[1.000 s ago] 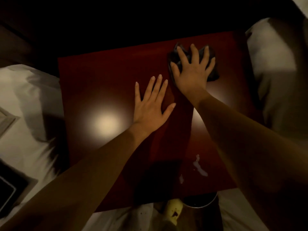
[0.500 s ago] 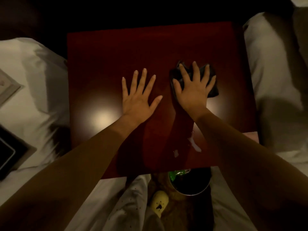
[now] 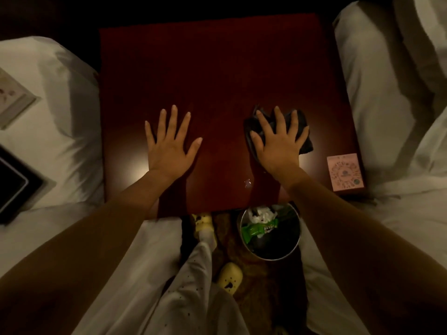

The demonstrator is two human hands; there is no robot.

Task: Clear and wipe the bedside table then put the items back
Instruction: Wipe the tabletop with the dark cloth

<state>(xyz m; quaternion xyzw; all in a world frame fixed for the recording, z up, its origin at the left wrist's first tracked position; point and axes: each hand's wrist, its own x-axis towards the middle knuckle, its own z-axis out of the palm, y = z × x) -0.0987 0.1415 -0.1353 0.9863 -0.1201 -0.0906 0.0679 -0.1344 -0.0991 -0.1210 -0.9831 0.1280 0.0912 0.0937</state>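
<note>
Left hand (image 3: 169, 147) flat, fingers spread, on glossy dark-red wooden bedside table (image 3: 212, 68). Small wet smear (image 3: 248, 183) between the arms. Right hand (image 3: 278, 143) splayed, pressing crumpled dark cloth (image 3: 303, 131), mostly hidden beneath. Pink box (image 3: 345, 174) at right edge, print unreadable.

The dark red, glossy desk (image 3: 217, 68) is nearly bare. A crumpled black cloth (image 3: 301, 131) lies right of centre, a small wet patch (image 3: 248, 183) near the front edge, a pink box (image 3: 345, 171) at the front right corner
</note>
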